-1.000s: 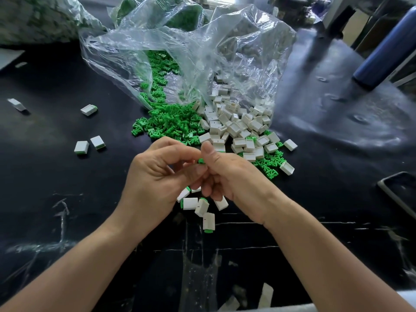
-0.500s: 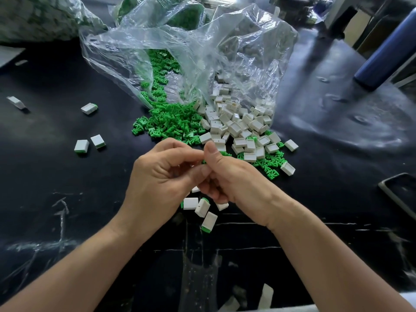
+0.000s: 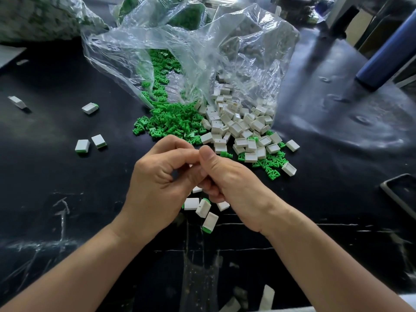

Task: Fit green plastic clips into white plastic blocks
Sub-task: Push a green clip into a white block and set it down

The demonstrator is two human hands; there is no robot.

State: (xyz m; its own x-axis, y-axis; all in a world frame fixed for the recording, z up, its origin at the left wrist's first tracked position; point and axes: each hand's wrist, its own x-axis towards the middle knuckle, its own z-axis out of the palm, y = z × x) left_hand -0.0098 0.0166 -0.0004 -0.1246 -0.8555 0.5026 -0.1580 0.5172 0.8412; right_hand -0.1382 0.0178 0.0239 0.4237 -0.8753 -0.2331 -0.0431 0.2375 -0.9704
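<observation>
Where left hand (image 3: 157, 183) and right hand (image 3: 227, 179) are pressed together mid-table (image 3: 56, 176), fingers curled; gripped item hidden; finished blocks (image 3: 203, 210) scattered beneath.

We cannot see what our left hand (image 3: 155, 183) and right hand (image 3: 227, 179) pinch between them; the fingers hide it. Our forearms run off the bottom edge. The phone (image 3: 403, 194) is cut by the right edge.
</observation>
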